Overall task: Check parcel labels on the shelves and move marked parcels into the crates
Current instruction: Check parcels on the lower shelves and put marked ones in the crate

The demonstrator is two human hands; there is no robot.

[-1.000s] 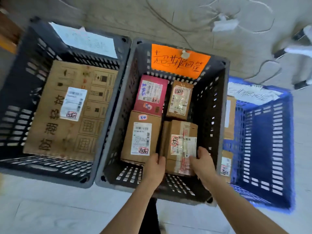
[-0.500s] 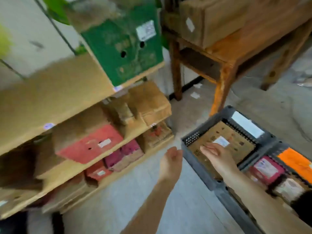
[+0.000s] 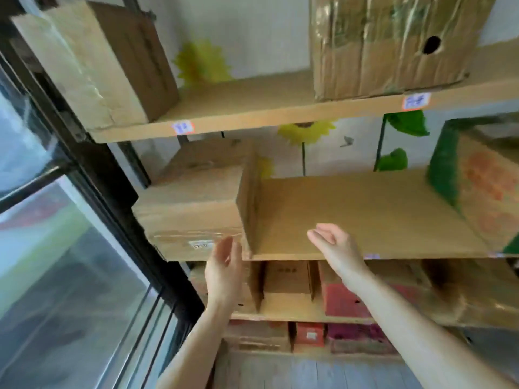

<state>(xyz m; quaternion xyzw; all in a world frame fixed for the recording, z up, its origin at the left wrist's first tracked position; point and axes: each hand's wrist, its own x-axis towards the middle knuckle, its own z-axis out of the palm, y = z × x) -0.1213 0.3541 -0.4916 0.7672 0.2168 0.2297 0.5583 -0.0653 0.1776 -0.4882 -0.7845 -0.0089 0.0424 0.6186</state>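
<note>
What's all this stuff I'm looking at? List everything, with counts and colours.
Shelf boards: at least three, light wood, stacked tiers.
Large cardboard boxes: two, brown, top shelf.
Labelled box: one, brown, middle shelf, left end.
Green box: one, green and orange, middle shelf, right.
Small boxes: several, brown, red, magenta, lower shelves.
Shelf tags: two, white edged orange, top shelf's front.
Sunflowers: at least two, yellow, back wall.
Window: one, black-framed, left.
Left hand: one, empty, beside labelled box.
Right hand: one, empty, over middle shelf's edge.

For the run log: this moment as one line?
left hand: open, empty, by cardboard box | right hand: open, empty, before middle shelf
</note>
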